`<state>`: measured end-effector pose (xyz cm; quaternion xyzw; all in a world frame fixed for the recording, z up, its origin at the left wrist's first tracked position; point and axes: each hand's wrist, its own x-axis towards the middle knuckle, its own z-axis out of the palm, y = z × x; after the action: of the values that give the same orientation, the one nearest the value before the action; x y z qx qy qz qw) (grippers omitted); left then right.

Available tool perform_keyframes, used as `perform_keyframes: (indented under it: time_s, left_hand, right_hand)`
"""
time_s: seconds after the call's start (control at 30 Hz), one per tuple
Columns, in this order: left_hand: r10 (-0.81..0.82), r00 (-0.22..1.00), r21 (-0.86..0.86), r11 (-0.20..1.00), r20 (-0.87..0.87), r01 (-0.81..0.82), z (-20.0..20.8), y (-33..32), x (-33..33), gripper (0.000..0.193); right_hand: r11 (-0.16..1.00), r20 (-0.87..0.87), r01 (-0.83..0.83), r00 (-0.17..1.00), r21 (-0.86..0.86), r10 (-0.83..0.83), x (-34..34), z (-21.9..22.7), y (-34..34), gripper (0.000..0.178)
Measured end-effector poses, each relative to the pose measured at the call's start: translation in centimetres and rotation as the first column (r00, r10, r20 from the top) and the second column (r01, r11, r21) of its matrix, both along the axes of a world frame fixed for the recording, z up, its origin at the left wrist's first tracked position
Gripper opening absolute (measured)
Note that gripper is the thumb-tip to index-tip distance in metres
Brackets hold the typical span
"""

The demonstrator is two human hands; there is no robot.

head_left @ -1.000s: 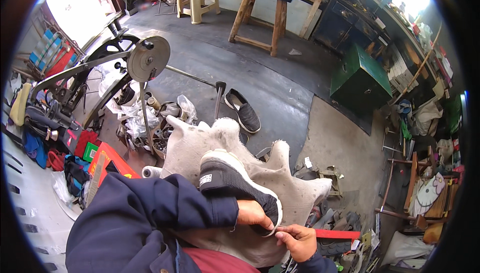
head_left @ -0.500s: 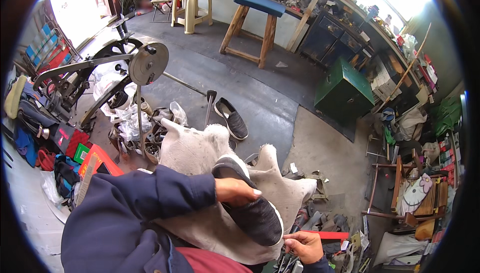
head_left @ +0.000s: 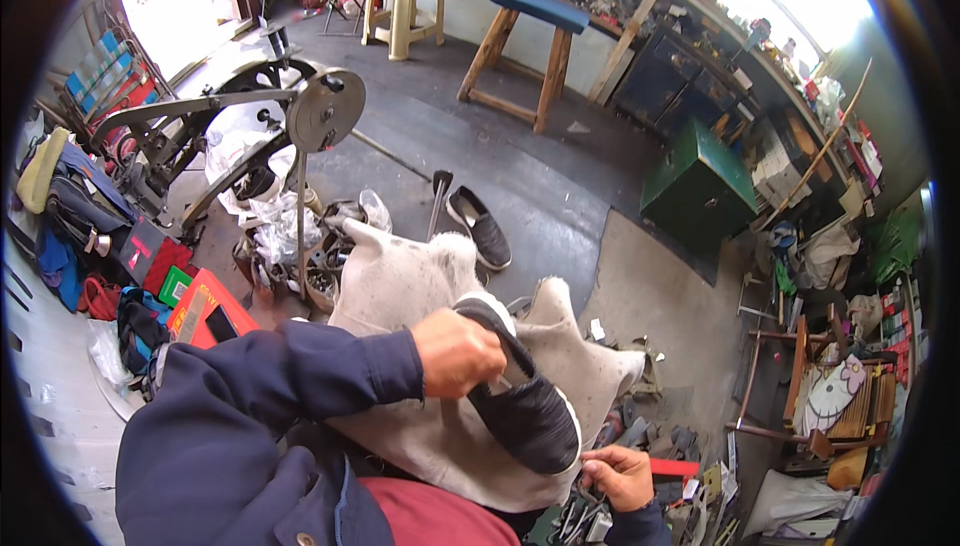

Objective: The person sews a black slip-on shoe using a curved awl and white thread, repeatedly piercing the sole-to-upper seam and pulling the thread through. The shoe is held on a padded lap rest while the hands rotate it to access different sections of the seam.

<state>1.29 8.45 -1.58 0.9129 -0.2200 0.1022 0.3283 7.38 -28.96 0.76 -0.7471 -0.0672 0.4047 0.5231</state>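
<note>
A black slip-on shoe (head_left: 528, 424) with a pale sole edge lies across a grey-white cloth (head_left: 400, 291) draped over my lap. My left hand (head_left: 458, 351) is closed in a fist over the shoe's opening. A small light sliver shows below its fingers, too small to name. Beside the shoe's toe, at the sole edge, my right hand (head_left: 620, 476) pinches thumb and finger together; whatever is between them is too fine to make out. The matching black shoe (head_left: 479, 228) rests on the floor beyond the cloth.
A hand-cranked metal machine with a round wheel (head_left: 326, 109) stands at the left. Ahead are a blue-topped wooden stool (head_left: 540, 9), a cream plastic stool (head_left: 402, 8) and a green box (head_left: 700, 184). Tools and scraps (head_left: 690, 446) lie right of my lap.
My left hand has pulled back from inside the shoe and turned into a fist at its opening. My right hand stays pinched near the toe. The whole view has shifted slightly.
</note>
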Motion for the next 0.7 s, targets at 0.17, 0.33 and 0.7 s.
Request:
perform_keyframes:
  time_s: [0.17, 0.33, 0.7]
  left_hand:
    - [0.172, 0.865, -0.266, 0.908, -0.471, -0.325, 2.6, 1.4, -1.4, 0.015]
    - [-0.535, 0.667, -0.853, 0.271, -0.519, -0.446, 2.1, 0.0, -0.6, 0.018]
    - [-0.596, 0.290, -0.659, 0.717, -0.748, -0.226, -1.1, -2.0, 3.7, 0.055]
  right_hand:
    - [0.998, -0.038, 0.021, 0.999, 0.063, -0.019, 0.1, -0.3, 0.1, 0.016]
    - [0.999, -0.026, -0.020, 0.999, 0.044, 0.021, 0.6, -0.6, 0.4, 0.015]
    - [0.977, -0.132, -0.007, 0.991, 0.215, 0.036, 0.7, -1.5, -0.1, 0.019]
